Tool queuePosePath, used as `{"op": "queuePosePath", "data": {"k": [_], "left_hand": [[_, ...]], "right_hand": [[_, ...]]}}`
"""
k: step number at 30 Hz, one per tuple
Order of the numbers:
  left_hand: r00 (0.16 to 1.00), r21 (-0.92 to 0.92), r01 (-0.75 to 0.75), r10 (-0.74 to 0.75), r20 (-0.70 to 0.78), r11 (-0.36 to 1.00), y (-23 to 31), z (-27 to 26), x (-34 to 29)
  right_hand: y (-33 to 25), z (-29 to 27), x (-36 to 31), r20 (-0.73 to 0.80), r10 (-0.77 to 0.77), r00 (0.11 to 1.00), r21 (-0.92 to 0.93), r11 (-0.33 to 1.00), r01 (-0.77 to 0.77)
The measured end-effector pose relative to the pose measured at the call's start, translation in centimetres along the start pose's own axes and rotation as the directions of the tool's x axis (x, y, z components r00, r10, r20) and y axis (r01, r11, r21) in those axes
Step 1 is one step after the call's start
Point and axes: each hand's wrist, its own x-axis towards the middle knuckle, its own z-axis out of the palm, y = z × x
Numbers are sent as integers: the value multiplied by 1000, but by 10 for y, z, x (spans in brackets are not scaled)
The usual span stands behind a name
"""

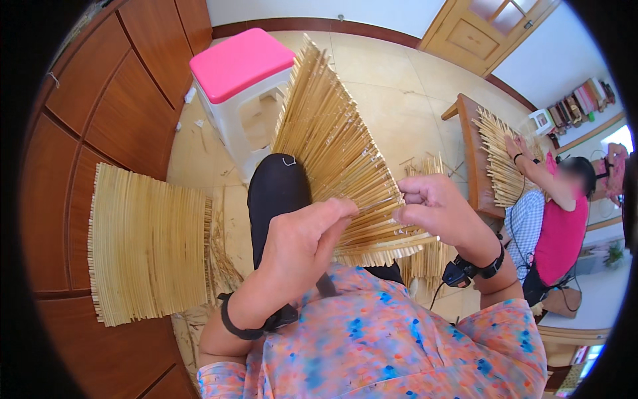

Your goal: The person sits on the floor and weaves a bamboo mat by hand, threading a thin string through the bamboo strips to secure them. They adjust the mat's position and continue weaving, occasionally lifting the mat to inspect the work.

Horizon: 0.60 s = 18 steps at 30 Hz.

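Note:
A fan-shaped mat of straw-coloured stalks point(342, 146) lies across my lap, spreading away from me, with rows of stitching binding the stalks. My left hand point(302, 233) is closed in a pinch over its near part, fingertips against the stalks. At the mat's right edge, my right hand point(438, 207) also pinches, thumb and forefinger close together. A thin line, perhaps a thread or a needle, runs between the two hands; what each pinch holds is too small to make out. My dark-clad knee point(278, 193) supports the mat from below.
Another stalk mat point(149, 243) stands at the left by wooden cabinets point(100, 86). Beyond my knee is a white stool with a pink top point(242, 61). Loose stalks point(425, 259) lie on the floor. At right, another person point(561, 226) works on a mat on a wooden table point(475, 146).

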Motion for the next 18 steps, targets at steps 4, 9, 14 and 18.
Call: {"op": "queuePosePath", "data": {"k": [4, 9, 14, 18], "left_hand": [[995, 133, -94, 96, -8, 987, -13, -5, -2], [993, 205, -102, 111, -36, 973, -11, -15, -10], [993, 210, -117, 120, 1, 971, -14, -23, -17], [986, 205, -164, 166, 10, 965, -18, -23, -17]], "right_hand": [[-18, 14, 5, 47, 76, 996, -90, 993, -71], [-25, 26, 3, 15, 71, 997, -93, 993, -69], [-20, 28, -5, -93, 75, 993, -118, 989, -86], [-17, 32, -11, -166, 110, 980, -61, 991, -122]]}}
